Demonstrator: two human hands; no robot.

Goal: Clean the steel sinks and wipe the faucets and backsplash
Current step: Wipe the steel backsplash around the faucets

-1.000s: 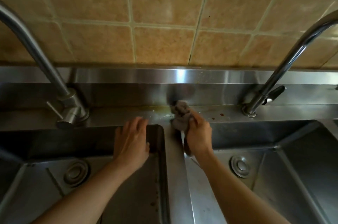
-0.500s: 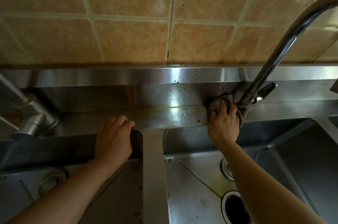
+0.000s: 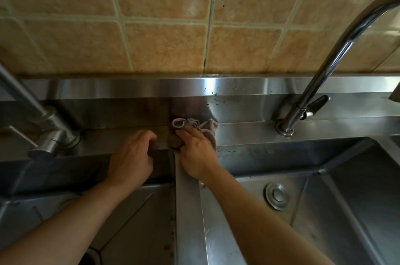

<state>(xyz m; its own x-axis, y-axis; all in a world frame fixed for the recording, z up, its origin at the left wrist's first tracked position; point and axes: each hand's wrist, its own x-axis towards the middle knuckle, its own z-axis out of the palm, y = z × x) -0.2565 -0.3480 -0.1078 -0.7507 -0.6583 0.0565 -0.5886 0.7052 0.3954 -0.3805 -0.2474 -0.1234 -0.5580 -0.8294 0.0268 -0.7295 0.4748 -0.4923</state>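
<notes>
Crumpled grey cloth (image 3: 195, 127) returned from right faucet base (image 3: 284, 128) to rear ledge above divider — right-hand fingers (image 3: 190, 134) curled, pressing it; ledge wiping unfinished.

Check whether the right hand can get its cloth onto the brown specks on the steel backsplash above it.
Probably yes. The right hand presses the grey cloth on the ledge just below and left of the specks, and nothing stands between them; the right faucet stands farther right.
</notes>
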